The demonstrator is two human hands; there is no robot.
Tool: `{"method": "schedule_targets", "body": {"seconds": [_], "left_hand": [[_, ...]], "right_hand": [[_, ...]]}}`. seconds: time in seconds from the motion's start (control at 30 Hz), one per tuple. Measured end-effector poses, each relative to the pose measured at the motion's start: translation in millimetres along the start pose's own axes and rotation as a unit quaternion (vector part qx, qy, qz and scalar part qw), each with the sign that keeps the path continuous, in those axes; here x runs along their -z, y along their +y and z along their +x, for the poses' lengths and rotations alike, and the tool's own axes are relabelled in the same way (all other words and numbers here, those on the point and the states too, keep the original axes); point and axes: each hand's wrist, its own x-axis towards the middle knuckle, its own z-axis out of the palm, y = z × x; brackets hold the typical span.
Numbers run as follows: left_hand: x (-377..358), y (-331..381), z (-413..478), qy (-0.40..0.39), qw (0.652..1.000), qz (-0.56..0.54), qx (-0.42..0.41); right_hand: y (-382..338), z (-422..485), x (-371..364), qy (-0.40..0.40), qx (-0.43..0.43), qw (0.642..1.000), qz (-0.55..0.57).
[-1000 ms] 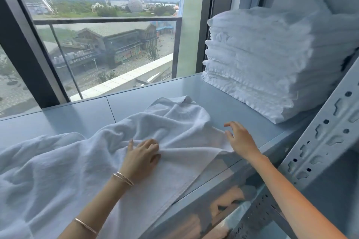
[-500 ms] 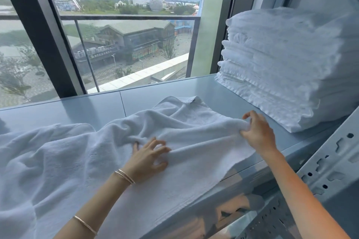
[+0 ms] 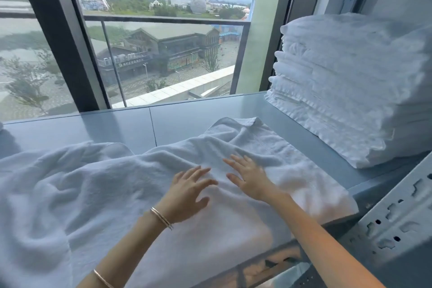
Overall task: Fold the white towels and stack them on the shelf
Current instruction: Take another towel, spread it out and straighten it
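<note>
Rumpled white terry towel (image 3: 112,194) on grey-blue metal shelf (image 3: 187,121), long axis left–right along the front edge, right end near the stack of folded white towels (image 3: 346,82), left end cut off by the frame; left hand (image 3: 187,192) and right hand (image 3: 249,177) lie flat on it, fingers spread, gripping nothing.

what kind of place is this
Probably a hotel or laundry linen storeroom, on an upper floor: a tall stack of folded white towels sits on a grey metal shelf with a slotted upright, beside a window overlooking rooftops.
</note>
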Motion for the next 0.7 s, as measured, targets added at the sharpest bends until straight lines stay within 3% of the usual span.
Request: {"method": "schedule_targets", "body": {"seconds": [0.07, 0.17, 0.27, 0.37, 0.4, 0.5, 0.57, 0.63, 0.7], "left_hand": [[14.8, -29.0, -24.9, 0.06, 0.991, 0.081, 0.089], [41.5, -70.1, -71.6, -0.014, 0.947, 0.129, 0.295], [54.3, -93.8, -116.3, -0.07, 0.905, 0.119, 0.402], [45.6, -99.4, -141.3, -0.026, 0.903, 0.086, 0.421], [41.8, -98.1, -143.5, -0.007, 0.905, 0.088, 0.417], [36.5, -97.5, -138.1, 0.016, 0.908, 0.094, 0.407], [37.0, -99.5, -133.2, 0.024, 0.912, 0.089, 0.399], [41.4, -103.0, -132.2, 0.017, 0.912, 0.096, 0.398], [49.6, -107.4, -135.4, 0.033, 0.904, 0.14, 0.402]], "right_hand": [[3.6, 11.4, -7.4, -0.027, -0.033, 0.998, -0.056], [18.0, 29.9, -2.0, -0.019, -0.077, 0.993, -0.081], [28.1, 50.7, 11.1, -0.012, -0.117, 0.989, -0.09], [3.4, 72.2, 12.6, 0.011, -0.144, 0.977, -0.159], [-15.9, 76.1, 8.8, 0.039, -0.11, 0.978, -0.172], [-91.4, 72.9, -16.3, 0.115, 0.109, 0.984, -0.083], [-144.9, 64.4, -34.6, 0.05, 0.183, 0.981, -0.045], [-176.5, 64.4, -53.8, -0.052, 0.168, 0.982, -0.068], [-185.7, 68.4, -60.7, -0.063, 0.158, 0.98, -0.1]]}}
